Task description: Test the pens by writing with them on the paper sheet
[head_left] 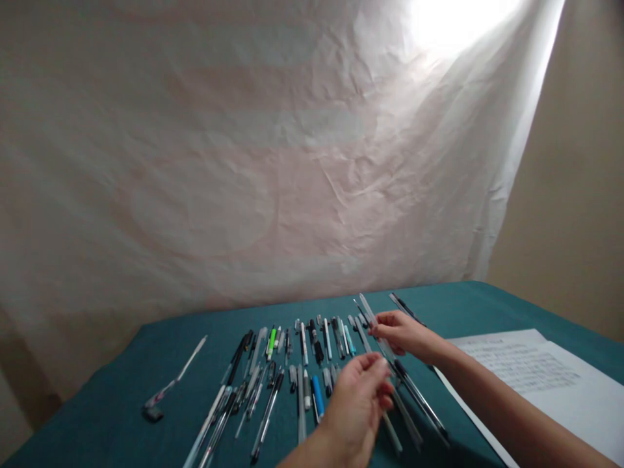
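My right hand (402,331) is closed in a pinch on a translucent pen barrel (367,308), which slants up and left above the cloth. A thin dark-tipped stick, perhaps a refill, shows beside the barrel. Nearer to me, my left hand (358,403) has its thumb and fingertips pressed together; whatever may be in them is too small to make out. Under and beside the hands lie long clear pens (422,400). Just left of my left hand are a blue pen piece (318,395) and a pale grey barrel (301,406).
Rows of pens and caps, among them a green one (272,343), cover the middle of the teal cloth (112,403). Written paper sheets (526,364) lie at right. A white stick with a dark end (153,413) lies at left. A pale sheet (219,162) hangs behind.
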`<state>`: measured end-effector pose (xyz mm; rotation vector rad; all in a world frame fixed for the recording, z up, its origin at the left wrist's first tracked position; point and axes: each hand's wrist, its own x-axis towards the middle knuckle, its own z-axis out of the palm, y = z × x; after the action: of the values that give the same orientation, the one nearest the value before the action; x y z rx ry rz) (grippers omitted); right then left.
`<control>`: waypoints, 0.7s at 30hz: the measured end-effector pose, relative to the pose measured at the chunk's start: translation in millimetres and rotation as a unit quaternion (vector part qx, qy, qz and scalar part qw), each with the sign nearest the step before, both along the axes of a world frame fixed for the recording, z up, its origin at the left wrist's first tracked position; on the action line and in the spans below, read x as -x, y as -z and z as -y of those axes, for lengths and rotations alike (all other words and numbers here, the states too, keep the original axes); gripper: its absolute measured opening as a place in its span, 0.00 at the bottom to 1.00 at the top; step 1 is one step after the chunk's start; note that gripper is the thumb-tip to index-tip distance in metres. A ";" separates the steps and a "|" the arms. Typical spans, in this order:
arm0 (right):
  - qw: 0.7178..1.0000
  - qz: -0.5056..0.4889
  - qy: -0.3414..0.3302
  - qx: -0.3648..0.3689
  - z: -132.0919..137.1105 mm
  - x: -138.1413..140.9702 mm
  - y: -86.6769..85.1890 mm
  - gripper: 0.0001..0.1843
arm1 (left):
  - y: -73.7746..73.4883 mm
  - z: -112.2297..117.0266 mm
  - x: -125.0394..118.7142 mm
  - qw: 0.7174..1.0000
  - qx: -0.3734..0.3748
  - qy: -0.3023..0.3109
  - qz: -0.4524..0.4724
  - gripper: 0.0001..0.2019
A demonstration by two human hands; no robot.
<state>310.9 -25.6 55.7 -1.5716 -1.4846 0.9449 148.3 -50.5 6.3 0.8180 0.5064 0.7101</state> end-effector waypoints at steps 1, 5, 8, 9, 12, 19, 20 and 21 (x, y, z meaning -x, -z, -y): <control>0.998 -0.052 -0.025 0.006 4.5 6.6 -4.8 0.12 | -20.4 -11.5 2.1 0.999 0.003 -0.033 -0.009 0.19; 0.988 -0.114 -0.094 0.037 17.6 28.3 -14.0 0.12 | -40.4 -37.2 16.1 0.997 0.016 -0.055 -0.044 0.18; 0.984 -0.102 -0.133 0.068 22.4 36.9 -12.0 0.11 | -26.6 -44.7 22.3 0.999 0.017 -0.041 -0.029 0.16; 0.982 -0.099 -0.142 0.074 23.4 38.5 -10.8 0.10 | -23.3 -46.3 23.2 0.999 0.018 -0.040 -0.024 0.15; 0.979 -0.097 -0.157 0.081 25.6 40.4 -7.8 0.09 | -21.1 -49.6 24.6 0.999 0.024 -0.039 -0.025 0.13; 0.977 -0.069 -0.175 0.103 28.1 37.5 -6.1 0.06 | -30.7 -58.2 28.5 0.998 -0.012 -0.065 0.017 0.09; 0.975 -0.058 -0.183 0.113 28.5 36.0 -6.3 0.06 | -31.7 -62.1 30.0 0.995 -0.018 -0.098 0.029 0.08; 0.972 -0.044 -0.194 0.123 29.0 34.0 -6.9 0.06 | -32.3 -66.7 31.9 0.990 -0.022 -0.136 0.039 0.07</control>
<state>276.9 -54.6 62.6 -1.4071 -1.6960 1.4519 116.4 16.2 38.7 0.7663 0.5396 1.0035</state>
